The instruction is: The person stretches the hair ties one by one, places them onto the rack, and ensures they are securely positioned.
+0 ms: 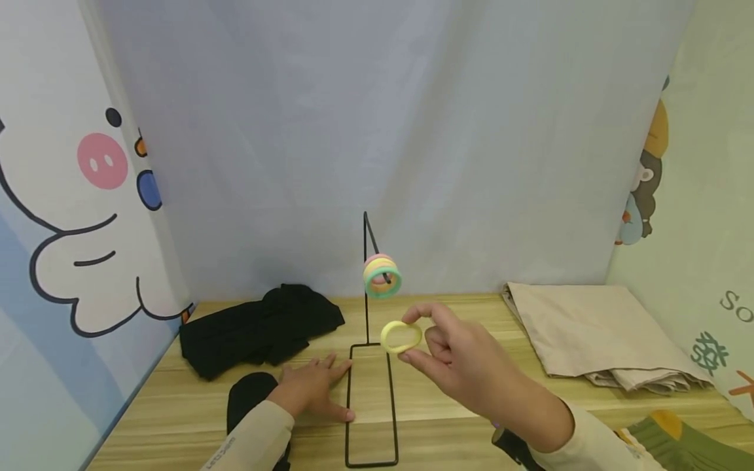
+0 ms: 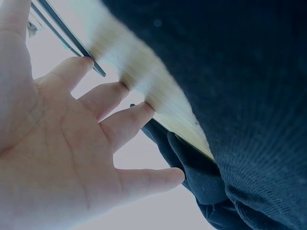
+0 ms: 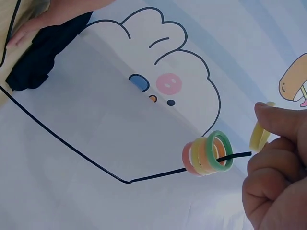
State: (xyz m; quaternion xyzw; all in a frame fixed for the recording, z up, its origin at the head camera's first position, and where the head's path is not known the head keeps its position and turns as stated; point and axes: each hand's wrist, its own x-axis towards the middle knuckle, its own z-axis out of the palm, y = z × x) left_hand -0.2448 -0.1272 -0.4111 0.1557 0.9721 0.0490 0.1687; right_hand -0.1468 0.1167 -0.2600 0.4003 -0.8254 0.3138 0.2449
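Right hand [image 1: 465, 360] pinching yellow ring [image 1: 401, 337] just short of wire stand [image 1: 371, 405] prong, lined up with rings already threaded [image 1: 382, 276]; left hand [image 1: 312, 389] flat, fingers spread, steadying stand base on counter [image 1: 448, 418].

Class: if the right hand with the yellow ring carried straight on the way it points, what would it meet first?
Probably the tip of the black wire hook, just ahead of the right hand and its yellow ring; depth is uncertain.
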